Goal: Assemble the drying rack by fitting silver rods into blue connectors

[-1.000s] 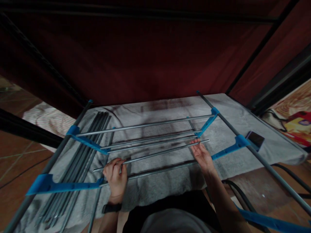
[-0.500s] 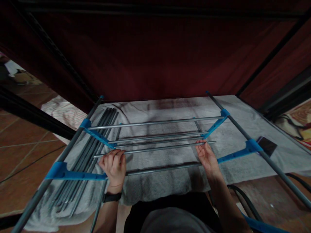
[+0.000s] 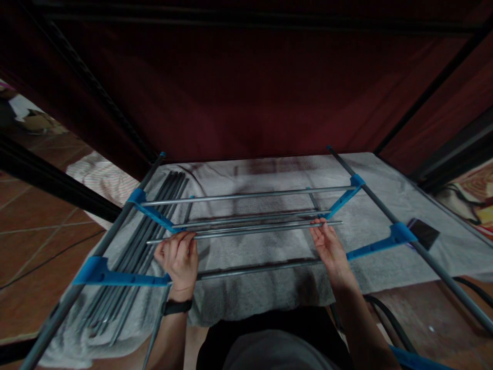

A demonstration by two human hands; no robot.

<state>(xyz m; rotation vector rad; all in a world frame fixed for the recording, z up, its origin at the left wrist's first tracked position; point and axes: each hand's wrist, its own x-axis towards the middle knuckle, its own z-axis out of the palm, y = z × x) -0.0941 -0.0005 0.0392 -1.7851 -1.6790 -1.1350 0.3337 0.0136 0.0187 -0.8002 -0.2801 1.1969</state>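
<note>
Head camera view: nearest, a person's lap point(image 3: 265, 334) is showing at the bottom edge, and a dark wristband point(image 3: 176, 307) is circling the left wrist. Beyond it, the left hand point(image 3: 177, 257) is curling its fingers closed over a thin metal rod point(image 3: 250, 232) near the rod's left end. The right hand point(image 3: 326, 244) is pinching the same rod lightly between thumb and fingertips near the right end; both tips are sticking out past the hands. The rod is lying between the near crossbar point(image 3: 262, 269) and the far crossbar point(image 3: 246, 196), just beside other thin bars. Blue brackets point(image 3: 92, 272) are gripping the left pole point(image 3: 115, 224) and the right pole point(image 3: 379, 202). At left, a bundle of tubes point(image 3: 133, 257) is resting on a grey blanket point(image 3: 250, 177); at right, a dark flat object point(image 3: 425, 234) is lying beside the right pole. Farthest, a dark red panel point(image 3: 250, 92) is standing behind everything.
</note>
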